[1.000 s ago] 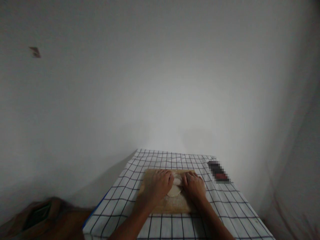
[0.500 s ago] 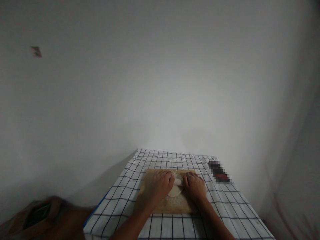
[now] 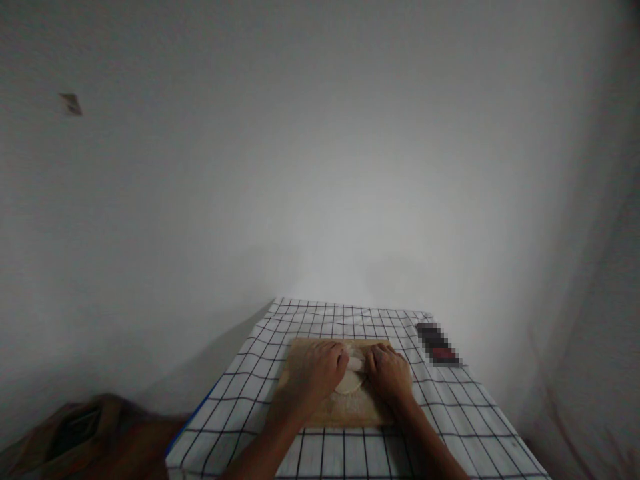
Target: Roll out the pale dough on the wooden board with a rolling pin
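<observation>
Two bare hands grip a pale rolling pin (image 3: 355, 365) lying crosswise over a flat round of dough (image 3: 350, 383) on a wooden board (image 3: 353, 417). The left hand (image 3: 327, 367) curls over the pin's left part with its fingers held close together; the right hand (image 3: 387, 370) closes over the right part in the same way, leaving a short stretch of the pin bare between them. How far the thumbs wrap beneath cannot be told from this angle. The dough's rounded near edge shows between the hands, with pale dusting, likely flour, on the board just nearer. The pin looks stiff, smooth and fairly light, likely apt to turn under the palms and best held near its two ends with even weight on both sides. The dough appears soft and thin, likely to stretch or tear if pulled and perhaps to stick where the dusting is sparse; it would be best lifted by its rim with flat fingers. The board rests on a checked cloth (image 3: 240, 393) spread over a table, where a pixelated dark-and-red object (image 3: 439, 345) lies to the far right. Beyond rises a plain pale wall (image 3: 320, 167).
</observation>
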Demonstrator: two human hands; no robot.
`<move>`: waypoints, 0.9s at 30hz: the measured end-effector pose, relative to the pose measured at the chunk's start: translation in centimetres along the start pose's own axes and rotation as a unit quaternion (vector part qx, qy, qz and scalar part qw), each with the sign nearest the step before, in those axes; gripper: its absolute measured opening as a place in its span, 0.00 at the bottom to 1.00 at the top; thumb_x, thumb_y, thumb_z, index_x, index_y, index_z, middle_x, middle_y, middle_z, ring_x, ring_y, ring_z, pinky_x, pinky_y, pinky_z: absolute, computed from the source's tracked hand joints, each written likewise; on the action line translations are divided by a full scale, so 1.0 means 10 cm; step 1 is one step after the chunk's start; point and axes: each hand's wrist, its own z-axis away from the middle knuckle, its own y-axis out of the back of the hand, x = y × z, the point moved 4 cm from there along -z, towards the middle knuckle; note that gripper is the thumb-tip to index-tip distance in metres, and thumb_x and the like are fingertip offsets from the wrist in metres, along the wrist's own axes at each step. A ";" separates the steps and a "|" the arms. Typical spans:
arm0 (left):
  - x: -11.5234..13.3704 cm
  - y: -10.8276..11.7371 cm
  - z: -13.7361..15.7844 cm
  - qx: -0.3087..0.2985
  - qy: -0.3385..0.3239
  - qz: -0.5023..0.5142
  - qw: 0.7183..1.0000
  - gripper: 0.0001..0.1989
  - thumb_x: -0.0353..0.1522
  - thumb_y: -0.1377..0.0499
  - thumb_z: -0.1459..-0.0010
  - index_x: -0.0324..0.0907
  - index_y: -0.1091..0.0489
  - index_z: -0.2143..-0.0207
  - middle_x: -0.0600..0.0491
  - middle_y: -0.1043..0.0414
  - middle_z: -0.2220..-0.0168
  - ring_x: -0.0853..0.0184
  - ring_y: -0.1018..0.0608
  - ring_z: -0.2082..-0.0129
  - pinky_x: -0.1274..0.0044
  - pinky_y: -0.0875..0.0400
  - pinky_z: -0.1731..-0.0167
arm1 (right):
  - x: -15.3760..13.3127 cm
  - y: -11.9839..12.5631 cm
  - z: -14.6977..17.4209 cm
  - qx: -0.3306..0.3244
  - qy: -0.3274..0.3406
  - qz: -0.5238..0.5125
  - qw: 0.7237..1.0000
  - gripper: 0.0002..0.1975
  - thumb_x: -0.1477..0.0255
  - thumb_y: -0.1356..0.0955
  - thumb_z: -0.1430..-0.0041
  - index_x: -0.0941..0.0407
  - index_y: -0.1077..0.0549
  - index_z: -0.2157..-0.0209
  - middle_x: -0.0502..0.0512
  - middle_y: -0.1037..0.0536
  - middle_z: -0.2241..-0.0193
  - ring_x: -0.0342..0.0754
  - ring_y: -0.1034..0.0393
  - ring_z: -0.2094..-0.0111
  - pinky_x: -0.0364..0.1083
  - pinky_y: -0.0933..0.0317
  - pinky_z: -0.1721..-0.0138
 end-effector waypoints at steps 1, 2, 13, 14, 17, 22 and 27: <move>-0.01 -0.01 0.00 0.002 0.001 -0.001 1.000 0.15 0.34 0.51 0.31 0.45 0.24 0.62 0.50 0.19 0.61 0.61 0.21 0.57 0.68 0.35 0.51 | 0.00 0.00 0.00 0.000 -0.002 0.000 1.000 0.16 0.68 0.42 0.28 0.53 0.26 0.64 0.55 0.21 0.60 0.49 0.28 0.55 0.45 0.41 0.56; -0.01 -0.01 0.00 0.004 0.000 -0.001 1.000 0.15 0.34 0.51 0.31 0.45 0.24 0.62 0.50 0.19 0.61 0.60 0.21 0.57 0.68 0.35 0.51 | 0.00 0.01 0.00 -0.001 -0.005 -0.001 1.000 0.16 0.68 0.43 0.27 0.53 0.26 0.64 0.55 0.21 0.59 0.49 0.28 0.55 0.45 0.41 0.56; -0.01 -0.01 0.01 0.006 0.000 -0.001 1.000 0.14 0.34 0.50 0.32 0.45 0.24 0.62 0.51 0.19 0.60 0.61 0.21 0.58 0.67 0.34 0.53 | 0.01 -0.01 0.00 0.000 -0.004 -0.002 1.000 0.15 0.68 0.41 0.28 0.53 0.26 0.64 0.54 0.21 0.60 0.49 0.29 0.55 0.45 0.41 0.56; -0.01 -0.01 0.01 0.006 0.000 -0.003 1.000 0.15 0.34 0.50 0.31 0.45 0.24 0.62 0.50 0.19 0.60 0.61 0.21 0.58 0.67 0.34 0.53 | 0.01 -0.01 0.00 0.004 -0.003 -0.004 1.000 0.15 0.68 0.42 0.28 0.53 0.26 0.64 0.54 0.21 0.60 0.49 0.29 0.55 0.45 0.41 0.56; -0.02 -0.04 0.00 0.004 -0.001 -0.006 1.000 0.15 0.35 0.51 0.31 0.45 0.24 0.63 0.51 0.19 0.61 0.61 0.22 0.58 0.68 0.34 0.52 | 0.01 -0.01 0.00 0.003 -0.006 -0.007 1.000 0.16 0.68 0.42 0.28 0.53 0.26 0.64 0.54 0.21 0.60 0.49 0.29 0.55 0.45 0.41 0.56; -0.03 -0.08 -0.02 -0.011 0.019 -0.015 1.000 0.14 0.35 0.50 0.32 0.46 0.24 0.60 0.50 0.19 0.61 0.60 0.22 0.58 0.68 0.34 0.52 | 0.00 0.00 0.00 -0.007 -0.004 -0.008 1.000 0.16 0.69 0.42 0.28 0.53 0.26 0.64 0.55 0.21 0.59 0.49 0.29 0.54 0.45 0.41 0.55; -0.07 -0.08 -0.12 -0.053 -0.013 -0.013 0.998 0.18 0.38 0.52 0.31 0.45 0.23 0.54 0.48 0.19 0.57 0.58 0.21 0.57 0.68 0.32 0.54 | 0.01 -0.01 -0.02 -0.015 -0.017 0.009 1.000 0.15 0.69 0.42 0.28 0.53 0.25 0.62 0.57 0.22 0.55 0.50 0.30 0.51 0.47 0.41 0.54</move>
